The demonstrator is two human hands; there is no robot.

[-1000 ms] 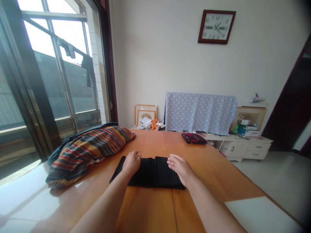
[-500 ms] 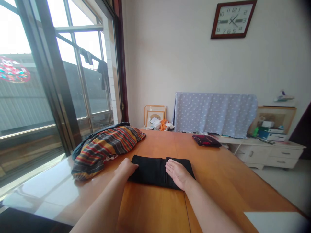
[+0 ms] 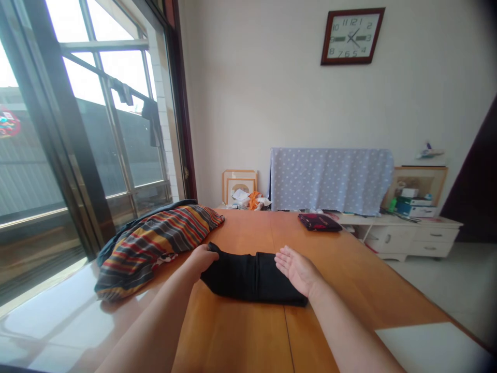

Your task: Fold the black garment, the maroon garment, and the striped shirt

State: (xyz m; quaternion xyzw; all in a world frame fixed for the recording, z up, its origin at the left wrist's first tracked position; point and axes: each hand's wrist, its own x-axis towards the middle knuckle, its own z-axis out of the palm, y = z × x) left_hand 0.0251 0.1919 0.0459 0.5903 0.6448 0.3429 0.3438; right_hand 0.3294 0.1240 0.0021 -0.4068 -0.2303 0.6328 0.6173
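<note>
A folded black garment (image 3: 248, 275) lies on the wooden table (image 3: 240, 331) in front of me. My left hand (image 3: 202, 257) grips its left end, fingers curled round the cloth and lifting that edge a little. My right hand (image 3: 297, 269) rests on the garment's right part, fingers stretched out and close together, palm turned inward and open. Both forearms reach in from the bottom of the head view.
A heap of striped, multicoloured cloth (image 3: 155, 241) lies to the left of the black garment. A small dark red folded item (image 3: 319, 221) sits at the table's far side. Large windows (image 3: 77, 134) stand at left, a low white cabinet (image 3: 407, 235) at right.
My left hand has gone from resting on the garment's top to gripping its left end and raising it. My right hand has stayed on the right part. The camera has swung about.
</note>
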